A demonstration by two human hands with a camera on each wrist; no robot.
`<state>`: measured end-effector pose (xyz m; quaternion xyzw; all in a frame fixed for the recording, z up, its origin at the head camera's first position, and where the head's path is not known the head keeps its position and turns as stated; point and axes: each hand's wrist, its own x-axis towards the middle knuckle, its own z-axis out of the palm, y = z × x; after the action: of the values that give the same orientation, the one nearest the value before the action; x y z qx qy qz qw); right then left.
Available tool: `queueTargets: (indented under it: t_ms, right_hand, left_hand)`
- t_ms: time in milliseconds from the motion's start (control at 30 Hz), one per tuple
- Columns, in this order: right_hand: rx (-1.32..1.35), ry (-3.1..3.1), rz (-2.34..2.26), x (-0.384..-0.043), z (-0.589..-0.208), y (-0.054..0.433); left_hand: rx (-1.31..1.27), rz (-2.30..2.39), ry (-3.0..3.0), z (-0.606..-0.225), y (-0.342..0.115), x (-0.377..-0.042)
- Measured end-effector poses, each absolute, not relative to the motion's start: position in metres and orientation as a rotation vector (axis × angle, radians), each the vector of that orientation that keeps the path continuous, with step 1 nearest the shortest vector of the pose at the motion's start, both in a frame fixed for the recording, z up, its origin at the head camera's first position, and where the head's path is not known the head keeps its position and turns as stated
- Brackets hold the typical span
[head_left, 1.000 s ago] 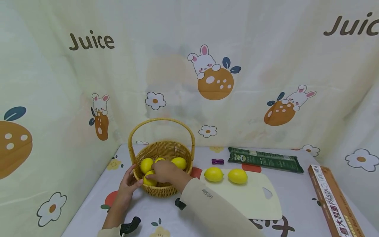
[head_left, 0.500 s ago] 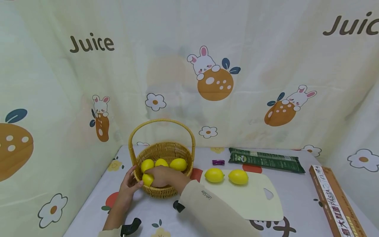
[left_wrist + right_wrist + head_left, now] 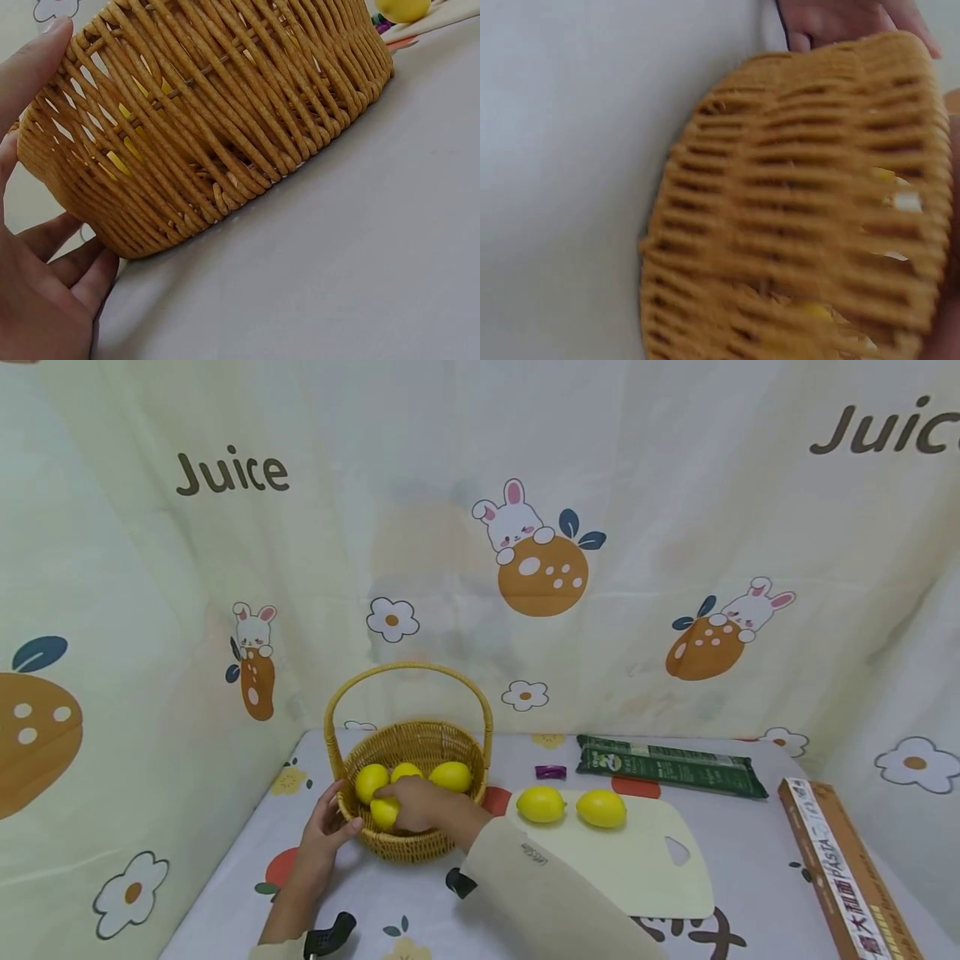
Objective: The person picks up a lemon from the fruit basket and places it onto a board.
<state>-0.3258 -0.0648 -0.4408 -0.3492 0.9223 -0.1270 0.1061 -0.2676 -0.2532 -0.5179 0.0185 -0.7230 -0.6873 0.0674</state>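
Observation:
A wicker basket with a tall handle stands at the table's back left, holding several yellow lemons. My left hand grips its left side; in the left wrist view, the thumb lies at the rim and the fingers press the outer wall. My right hand is down inside the basket, thumb and fingers about the front lemon; some fingertips are hidden. Other lemons lie behind it: one at the left and one at the right. The wicker wall fills much of the right wrist view.
Right of the basket, a cream cutting board bears two lemons. Behind it lie a small purple packet and a long green packet. A pasta box lies at the right edge. Printed curtains enclose the table.
My right hand has reached deeper into the basket and now has the front lemon, which has shifted slightly right since half a second ago. My left hand stays at the basket's side.

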Motion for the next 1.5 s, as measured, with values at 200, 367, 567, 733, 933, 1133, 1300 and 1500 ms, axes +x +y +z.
queueTargets:
  t_ms: [200, 367, 567, 733, 933, 1133, 1300, 1500]
  right_hand:
    - [-1.069, 2.736, -0.446, -0.322, -0.423, -0.039]
    - [-1.066, 2.73, -0.608, -0.319, -0.408, -0.01]
    - [-1.082, 2.76, -0.629, -0.32, -0.398, 0.036]
    - [-1.017, 2.789, -0.678, -0.311, -0.392, 0.079]
    - [-1.024, 2.849, -0.731, -0.305, -0.384, 0.117]
    - [-0.969, 2.928, -0.686, -0.299, -0.383, 0.156]
    - [-0.878, 2.986, -0.635, -0.297, -0.386, 0.188]
    - [-0.816, 3.028, -0.6, -0.298, -0.392, 0.22]
  left_hand:
    - [0.051, -2.055, -2.195, -0.517, -0.255, -0.267]
    - [0.088, -2.051, -2.198, -0.516, -0.258, -0.264]
    - [0.067, -2.072, -2.202, -0.518, -0.252, -0.268]
    - [0.051, -2.084, -2.21, -0.52, -0.248, -0.269]
    - [0.061, -2.051, -2.196, -0.519, -0.253, -0.267]
    - [0.067, -2.061, -2.204, -0.52, -0.254, -0.27]
    - [0.078, -2.068, -2.202, -0.52, -0.253, -0.268]
    - [0.066, -2.049, -2.199, -0.519, -0.253, -0.268]
